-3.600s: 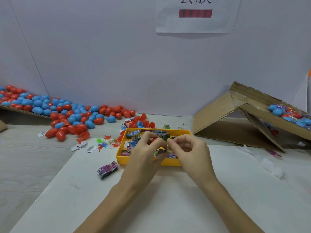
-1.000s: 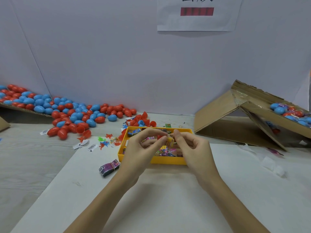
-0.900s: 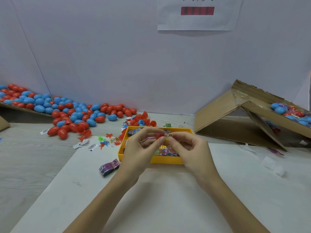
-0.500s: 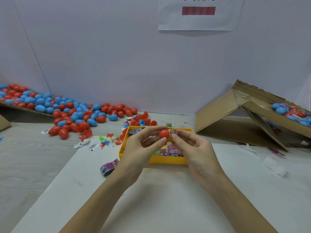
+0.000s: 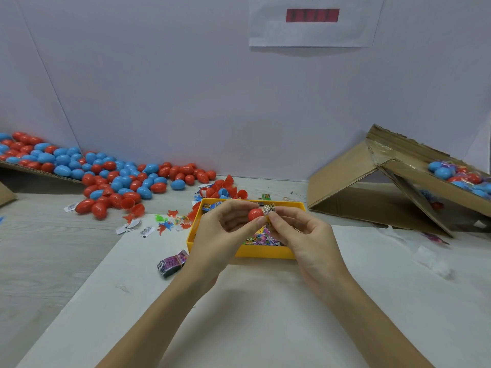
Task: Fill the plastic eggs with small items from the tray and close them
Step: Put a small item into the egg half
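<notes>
Above the yellow tray point(image 5: 263, 252), my left hand point(image 5: 223, 232) pinches a red egg half point(image 5: 254, 214) between thumb and fingers. My right hand point(image 5: 300, 232) pinches a small wrapped item point(image 5: 268, 209) right at the open side of that egg half. The two touch, and how far the item sits inside is hidden. The tray holds several small colourful packets point(image 5: 261, 239), partly covered by my hands.
A heap of red and blue eggs point(image 5: 106, 176) lies at the back left, with loose egg halves point(image 5: 225, 188) behind the tray. A cardboard box point(image 5: 398, 181) holding eggs leans at the right. One dark packet point(image 5: 172, 262) and small toy figures point(image 5: 170, 221) lie left of the tray.
Both hands have lifted slightly above the tray, and the red egg half has turned so its rounded side shows. My right hand keeps the wrapped item at its opening.
</notes>
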{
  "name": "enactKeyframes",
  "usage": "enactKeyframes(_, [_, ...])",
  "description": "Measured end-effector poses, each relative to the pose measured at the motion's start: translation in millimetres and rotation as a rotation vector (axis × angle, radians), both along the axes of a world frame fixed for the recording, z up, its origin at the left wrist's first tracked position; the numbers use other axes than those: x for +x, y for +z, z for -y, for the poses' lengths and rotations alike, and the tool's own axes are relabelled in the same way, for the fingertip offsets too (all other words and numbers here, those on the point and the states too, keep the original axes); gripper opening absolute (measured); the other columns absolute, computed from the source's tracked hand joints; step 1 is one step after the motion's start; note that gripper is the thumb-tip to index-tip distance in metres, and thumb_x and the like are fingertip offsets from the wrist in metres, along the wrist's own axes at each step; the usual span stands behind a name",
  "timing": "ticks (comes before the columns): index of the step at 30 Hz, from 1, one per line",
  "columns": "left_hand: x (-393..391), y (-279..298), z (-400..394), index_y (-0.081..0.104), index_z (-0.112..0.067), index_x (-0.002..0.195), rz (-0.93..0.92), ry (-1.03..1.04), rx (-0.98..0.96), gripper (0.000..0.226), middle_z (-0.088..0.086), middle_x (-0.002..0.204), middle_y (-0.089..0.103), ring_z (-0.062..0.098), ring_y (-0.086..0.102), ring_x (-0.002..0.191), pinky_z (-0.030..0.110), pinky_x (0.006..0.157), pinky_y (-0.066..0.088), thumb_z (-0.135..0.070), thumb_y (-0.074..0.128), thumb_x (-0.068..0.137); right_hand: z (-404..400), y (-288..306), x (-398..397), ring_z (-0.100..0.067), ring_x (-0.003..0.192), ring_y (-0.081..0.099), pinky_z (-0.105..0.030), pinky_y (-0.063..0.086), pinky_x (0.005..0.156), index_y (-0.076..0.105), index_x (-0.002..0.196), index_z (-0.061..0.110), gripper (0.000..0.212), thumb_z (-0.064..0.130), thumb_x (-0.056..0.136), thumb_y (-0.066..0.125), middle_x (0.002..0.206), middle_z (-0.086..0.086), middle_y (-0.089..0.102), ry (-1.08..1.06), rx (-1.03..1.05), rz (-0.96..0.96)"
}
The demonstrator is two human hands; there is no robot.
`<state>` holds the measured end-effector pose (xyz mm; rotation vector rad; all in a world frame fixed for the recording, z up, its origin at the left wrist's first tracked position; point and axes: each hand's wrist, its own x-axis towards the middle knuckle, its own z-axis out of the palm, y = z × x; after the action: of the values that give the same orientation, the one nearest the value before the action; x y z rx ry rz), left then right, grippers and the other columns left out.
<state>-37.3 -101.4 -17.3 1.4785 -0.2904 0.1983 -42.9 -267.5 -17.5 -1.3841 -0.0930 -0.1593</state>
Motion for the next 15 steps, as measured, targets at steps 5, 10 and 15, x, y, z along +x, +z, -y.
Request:
enactKeyframes(5, [0.4, 0.8, -0.5, 0.077, -0.023, 0.112, 0.013, -0.022, 0.028, 0.03, -0.006, 0.107, 0.078, 0.011, 0.074, 0.104, 0.019, 0.088, 0.057, -0.023, 0.082, 0.082, 1.3, 0.7, -0.7, -0.015, 0.098, 0.075, -0.023, 0.06, 0.079, 0.081, 0.099, 0.027, 0.014, 0.029, 0.085, 0.08, 0.097, 0.002, 0.08, -0.027, -0.035, 0.014])
enactKeyframes(10, [-0.3, 1.7, -0.3, 0.077, -0.023, 0.112, 0.003, -0.009, 0.023, 0.032, -0.007, 0.106, 0.078, 0.011, 0.073, 0.104, 0.016, 0.085, 0.056, -0.029, 0.082, 0.081, 0.7, 0.9, -0.4, -0.015, 0.099, 0.075, -0.031, 0.061, 0.084, 0.081, 0.101, 0.025, 0.02, 0.032, 0.083, 0.08, 0.098, 0.001, 0.08, -0.039, -0.035, 0.019])
enactKeyframes(15, [-0.9, 2.5, 0.1, 0.077, -0.023, 0.111, -0.011, -0.005, 0.013, 0.032, -0.007, 0.106, 0.078, 0.01, 0.073, 0.103, 0.016, 0.085, 0.056, -0.031, 0.082, 0.08, 0.8, -0.4, 0.6, -0.015, 0.1, 0.075, -0.036, 0.061, 0.088, 0.08, 0.104, 0.024, 0.021, 0.032, 0.085, 0.08, 0.1, 0.001, 0.079, -0.052, -0.064, 0.029])
